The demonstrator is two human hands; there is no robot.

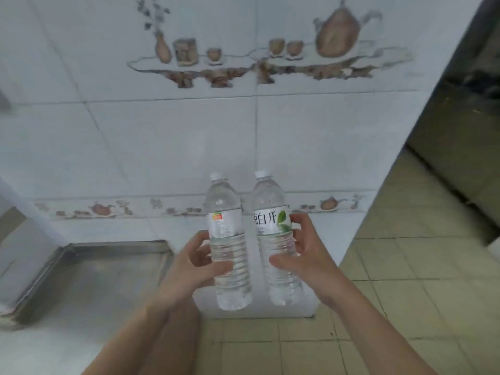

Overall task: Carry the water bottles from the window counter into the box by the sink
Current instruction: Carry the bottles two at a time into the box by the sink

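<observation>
I hold two clear water bottles with white caps upright in front of me, side by side and almost touching. My left hand (193, 266) is wrapped around the ribbed lower part of the left bottle (228, 231), whose white label has a small orange mark. My right hand (303, 255) grips the right bottle (273, 223), whose label has black characters and green leaves. Neither the window counter nor the box is in view.
A white tiled wall (189, 136) with painted teapots and cups stands straight ahead and ends in a corner on the right. A steel sink basin (89, 277) lies low on the left. Beige floor tiles (392, 307) stretch to the right toward a dark steel unit (465, 147).
</observation>
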